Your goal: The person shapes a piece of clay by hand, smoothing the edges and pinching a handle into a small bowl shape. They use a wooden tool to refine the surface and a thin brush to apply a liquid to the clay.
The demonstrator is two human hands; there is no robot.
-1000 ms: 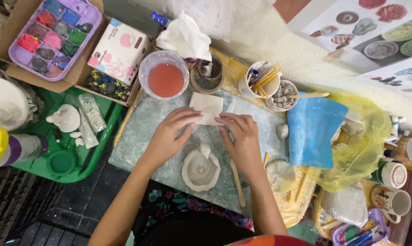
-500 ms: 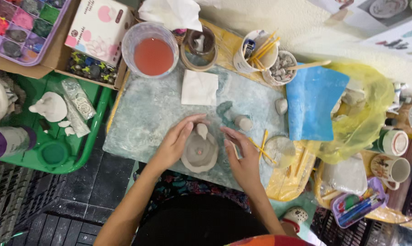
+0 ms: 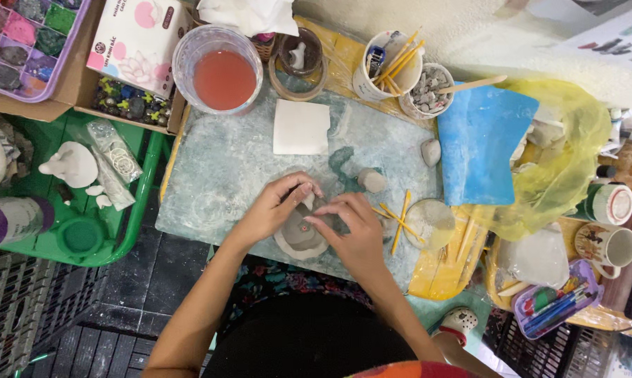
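Clay piece (image 3: 298, 240) half hidden under both hands, paint palette (image 3: 22, 42) cut by edge

Both hands — left (image 3: 272, 208), right (image 3: 354, 227) — cup a grey clay bowl (image 3: 300, 239).

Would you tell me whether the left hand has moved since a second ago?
Yes: the left hand came from the white clay square toward the person, onto the clay bowl.

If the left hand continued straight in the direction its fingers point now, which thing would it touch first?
The left hand points up and right, fingertips on the small clay bowl. Going on, it would probably first meet the right hand's fingers just beside it; beyond them lies the grey clay lump. Heights are hard to judge from above.
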